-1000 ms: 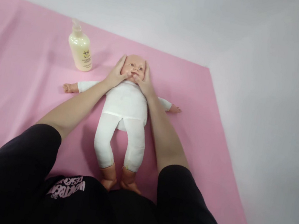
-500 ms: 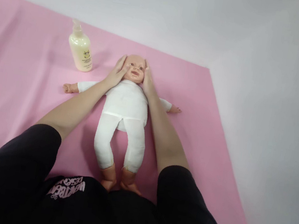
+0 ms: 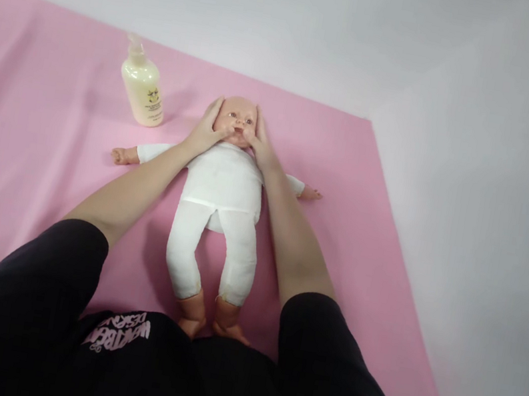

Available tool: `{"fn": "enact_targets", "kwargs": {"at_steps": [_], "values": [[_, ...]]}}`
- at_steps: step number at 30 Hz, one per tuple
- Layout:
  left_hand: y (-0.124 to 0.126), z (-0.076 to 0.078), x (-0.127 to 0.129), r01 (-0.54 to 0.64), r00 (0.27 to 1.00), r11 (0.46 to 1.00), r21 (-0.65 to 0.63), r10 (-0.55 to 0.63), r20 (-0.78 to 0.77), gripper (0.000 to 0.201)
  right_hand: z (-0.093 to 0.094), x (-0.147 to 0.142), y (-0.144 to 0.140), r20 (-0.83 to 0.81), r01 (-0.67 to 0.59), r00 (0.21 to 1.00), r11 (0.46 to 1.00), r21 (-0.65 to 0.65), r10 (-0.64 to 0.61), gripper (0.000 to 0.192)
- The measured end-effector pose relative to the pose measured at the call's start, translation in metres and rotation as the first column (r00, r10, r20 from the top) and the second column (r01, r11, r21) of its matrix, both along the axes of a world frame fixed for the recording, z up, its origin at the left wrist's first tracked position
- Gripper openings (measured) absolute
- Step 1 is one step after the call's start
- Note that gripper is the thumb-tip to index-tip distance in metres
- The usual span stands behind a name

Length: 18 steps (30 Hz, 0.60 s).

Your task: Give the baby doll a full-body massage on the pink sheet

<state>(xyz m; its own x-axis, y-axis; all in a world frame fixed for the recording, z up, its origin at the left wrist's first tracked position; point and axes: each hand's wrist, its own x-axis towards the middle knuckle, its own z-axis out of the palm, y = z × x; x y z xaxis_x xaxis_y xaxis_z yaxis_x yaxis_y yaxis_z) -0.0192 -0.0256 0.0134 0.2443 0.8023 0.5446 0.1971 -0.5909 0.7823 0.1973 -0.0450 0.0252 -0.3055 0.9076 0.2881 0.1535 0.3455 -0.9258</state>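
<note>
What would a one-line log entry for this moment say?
left hand: on doll cheek | right hand: on other cheek | doll: on back, pink sheet | lotion bottle: upright, apart

The black shirt (image 3: 115,362) bears pink lettering, seen upside down and illegible; the bottle (image 3: 143,84) label is unreadable.

We look down on a pink sheet (image 3: 41,140) spread flat, creased on its left. Beyond the sheet's far edge and past its right edge lies a plain white surface (image 3: 473,192), evenly lit. Whether that surface is wall or floor we cannot tell.
</note>
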Motion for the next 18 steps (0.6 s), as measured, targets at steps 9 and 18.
{"fn": "enact_targets", "kwargs": {"at_steps": [9,18], "values": [[0.004,-0.003,0.001,0.006,1.000,1.000,-0.018,-0.007,-0.025,0.128,0.011,0.002,-0.011,0.005,-0.062,0.998,0.997,-0.041,0.063,0.143],[-0.017,0.009,0.002,0.052,0.999,0.998,-0.018,-0.052,0.013,0.112,0.004,0.000,-0.004,-0.118,-0.115,0.988,0.979,-0.167,0.096,0.131]]}}
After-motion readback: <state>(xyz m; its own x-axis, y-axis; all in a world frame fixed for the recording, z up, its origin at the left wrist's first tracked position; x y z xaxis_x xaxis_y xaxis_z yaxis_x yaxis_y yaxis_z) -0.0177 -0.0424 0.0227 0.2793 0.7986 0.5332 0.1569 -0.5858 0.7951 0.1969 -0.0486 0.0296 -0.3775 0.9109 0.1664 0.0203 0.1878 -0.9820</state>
